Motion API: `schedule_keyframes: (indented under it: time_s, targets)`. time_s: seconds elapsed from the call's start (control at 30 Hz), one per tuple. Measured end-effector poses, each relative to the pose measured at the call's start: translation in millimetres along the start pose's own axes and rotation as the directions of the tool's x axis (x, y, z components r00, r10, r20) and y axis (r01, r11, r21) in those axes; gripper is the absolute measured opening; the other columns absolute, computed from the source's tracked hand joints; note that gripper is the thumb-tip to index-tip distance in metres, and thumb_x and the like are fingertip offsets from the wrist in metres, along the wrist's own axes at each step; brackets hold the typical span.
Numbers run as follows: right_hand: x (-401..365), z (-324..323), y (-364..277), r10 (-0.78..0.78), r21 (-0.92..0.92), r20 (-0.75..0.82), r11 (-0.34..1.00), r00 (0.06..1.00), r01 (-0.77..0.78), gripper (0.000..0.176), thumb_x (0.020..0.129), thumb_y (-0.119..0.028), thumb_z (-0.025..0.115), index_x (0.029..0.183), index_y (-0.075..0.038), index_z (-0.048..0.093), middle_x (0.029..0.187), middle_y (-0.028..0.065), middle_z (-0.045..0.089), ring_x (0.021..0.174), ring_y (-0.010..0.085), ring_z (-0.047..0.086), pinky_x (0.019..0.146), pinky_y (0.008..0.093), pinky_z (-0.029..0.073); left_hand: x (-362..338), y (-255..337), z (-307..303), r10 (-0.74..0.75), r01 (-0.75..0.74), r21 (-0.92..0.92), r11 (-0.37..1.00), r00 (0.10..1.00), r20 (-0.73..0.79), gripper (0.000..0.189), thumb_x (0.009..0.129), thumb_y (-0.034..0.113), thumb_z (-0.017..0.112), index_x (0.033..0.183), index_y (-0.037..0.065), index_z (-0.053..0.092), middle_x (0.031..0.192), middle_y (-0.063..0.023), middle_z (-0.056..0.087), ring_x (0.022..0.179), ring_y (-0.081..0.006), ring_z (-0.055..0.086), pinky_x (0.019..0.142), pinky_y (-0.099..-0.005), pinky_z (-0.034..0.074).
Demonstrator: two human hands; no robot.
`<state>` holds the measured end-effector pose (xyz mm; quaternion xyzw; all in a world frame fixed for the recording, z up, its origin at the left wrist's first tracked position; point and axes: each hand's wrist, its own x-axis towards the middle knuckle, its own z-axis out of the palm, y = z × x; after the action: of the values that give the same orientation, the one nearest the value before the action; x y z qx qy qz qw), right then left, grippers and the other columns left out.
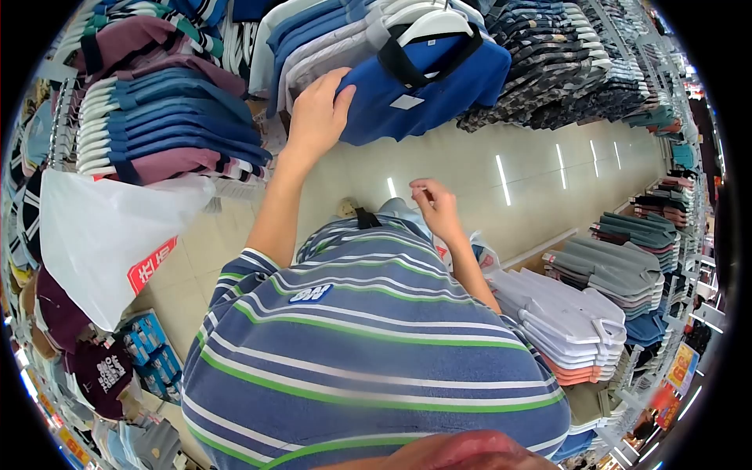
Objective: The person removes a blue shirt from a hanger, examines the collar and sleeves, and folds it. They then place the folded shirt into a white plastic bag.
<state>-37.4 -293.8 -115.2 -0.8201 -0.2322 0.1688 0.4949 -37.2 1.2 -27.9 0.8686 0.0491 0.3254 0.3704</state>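
My left hand point(317, 113) reaches up to a blue polo shirt point(431, 74) with a dark collar. Its thumb and fingers close on the shirt's left shoulder edge. A white hanger point(435, 25) holds the shirt at the front of a row, and a white tag point(407, 102) shows on its chest. Lower down, my right hand point(437, 210) hovers in front of my body, its fingers loosely bent and a little apart. I see nothing held in it.
Blue and purple shirts point(176, 117) hang at the left, above a white plastic bag point(110, 235) with red print. Camouflage-patterned shirts point(540, 66) hang to the right. Grey and white folded-looking garments point(556, 309) line the right rack. Shiny tiles point(540, 157) cover the floor.
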Motion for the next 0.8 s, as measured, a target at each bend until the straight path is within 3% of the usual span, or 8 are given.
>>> schedule_keyframes:
  time_s: [0.1,0.2,0.4,0.43,0.5,0.6,0.67,0.8]
  targets:
    - [15,-12,-2,-0.041,-0.004,-0.092,0.999,0.995,0.041,0.015,0.093,-0.011,0.065,0.104,-0.002,0.069,0.094,0.0140,0.070,0.071,0.0194,0.068,0.067,0.0306,0.052,-10,0,-1,-0.058,0.058,-0.028,0.998,0.998,0.004,0.036,0.092,0.021,0.066,0.122,0.001,0.062,0.112,-0.0211,0.067,0.102,-0.0383,0.065,0.089,-0.0416,0.050]
    - [45,-29,-8,-0.093,-0.034,-0.201,0.996,0.975,0.087,0.017,0.093,-0.015,0.066,0.102,-0.001,0.070,0.084,0.0118,0.071,0.069,0.0168,0.068,0.066,0.0293,0.052,-24,-3,2,-0.013,0.034,0.195,0.980,0.994,-0.104,0.057,0.088,0.024,0.070,0.138,0.002,0.052,0.132,-0.0215,0.056,0.126,-0.0391,0.049,0.106,-0.0441,0.037]
    - [138,-43,-70,-0.004,0.021,-0.333,1.000,0.943,0.012,0.039,0.091,-0.035,0.070,0.093,0.004,0.071,0.073,0.0051,0.070,0.066,0.0120,0.068,0.063,0.0241,0.051,-32,13,6,0.030,-0.020,0.139,0.990,0.997,-0.072,0.068,0.084,0.021,0.071,0.144,0.004,0.045,0.141,-0.0194,0.049,0.128,-0.0374,0.047,0.108,-0.0470,0.035]
    - [152,-42,-75,-0.005,0.024,-0.338,1.000,0.941,0.014,0.039,0.091,-0.035,0.070,0.093,0.004,0.071,0.073,0.0051,0.070,0.066,0.0120,0.068,0.063,0.0241,0.051,-32,13,6,0.031,-0.024,0.123,0.992,0.998,-0.057,0.069,0.082,0.021,0.071,0.144,0.005,0.045,0.142,-0.0190,0.047,0.128,-0.0376,0.046,0.107,-0.0489,0.034]
    - [176,-40,-81,0.202,0.183,-0.244,0.970,0.949,-0.159,0.046,0.091,-0.040,0.068,0.089,0.006,0.070,0.074,0.0076,0.070,0.065,0.0133,0.069,0.061,0.0247,0.052,-33,12,3,0.034,-0.028,0.136,0.990,0.999,-0.042,0.069,0.082,0.020,0.071,0.145,0.005,0.044,0.143,-0.0192,0.046,0.129,-0.0383,0.044,0.107,-0.0496,0.034]
    - [194,-34,-70,0.261,0.332,-0.228,0.926,0.938,-0.178,0.045,0.091,-0.039,0.067,0.086,0.006,0.068,0.076,0.0104,0.070,0.066,0.0152,0.070,0.061,0.0253,0.053,-37,15,2,0.046,-0.034,0.197,0.980,0.997,-0.057,0.068,0.082,0.019,0.071,0.143,0.006,0.046,0.144,-0.0192,0.045,0.133,-0.0394,0.041,0.107,-0.0508,0.033]
    - [191,-32,-68,0.258,0.353,-0.207,0.919,0.944,-0.174,0.044,0.093,-0.040,0.065,0.086,0.003,0.065,0.077,0.0107,0.070,0.067,0.0152,0.069,0.061,0.0252,0.053,-35,21,5,0.062,-0.037,0.247,0.968,0.994,-0.091,0.065,0.081,0.017,0.071,0.141,0.006,0.048,0.144,-0.0190,0.045,0.134,-0.0399,0.039,0.107,-0.0514,0.033]
    - [185,-34,-63,0.197,0.420,-0.165,0.901,0.967,-0.112,0.041,0.096,-0.039,0.064,0.085,0.000,0.061,0.077,0.0100,0.069,0.065,0.0145,0.065,0.061,0.0256,0.052,-17,48,17,0.291,-0.283,0.252,0.925,0.957,0.008,0.049,0.079,0.013,0.071,0.126,0.006,0.060,0.141,-0.0135,0.050,0.135,-0.0363,0.041,0.106,-0.0462,0.036]
